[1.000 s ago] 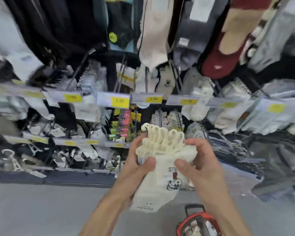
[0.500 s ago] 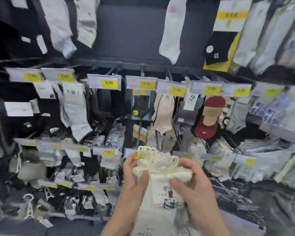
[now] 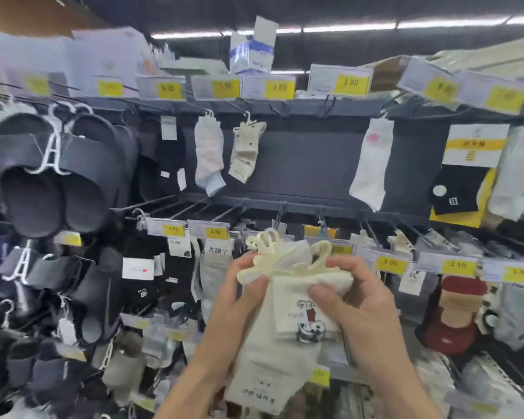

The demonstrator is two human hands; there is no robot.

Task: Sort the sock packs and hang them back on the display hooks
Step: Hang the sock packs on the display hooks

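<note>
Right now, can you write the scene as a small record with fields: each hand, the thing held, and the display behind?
left hand: grips the sock packs near the top
right hand: grips the same bundle, thumb on the front
hangers: cream, bunched above the packs, between both hands
display hooks: several bare ones in the row above the hands
slippers: dark, hanging at left

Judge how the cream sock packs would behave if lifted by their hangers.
Probably floppy: the cream sock packs sag below the left hand and right hand. Likely light: a pinch holds them. Plastic hangers fan apart, so may tangle.
</note>
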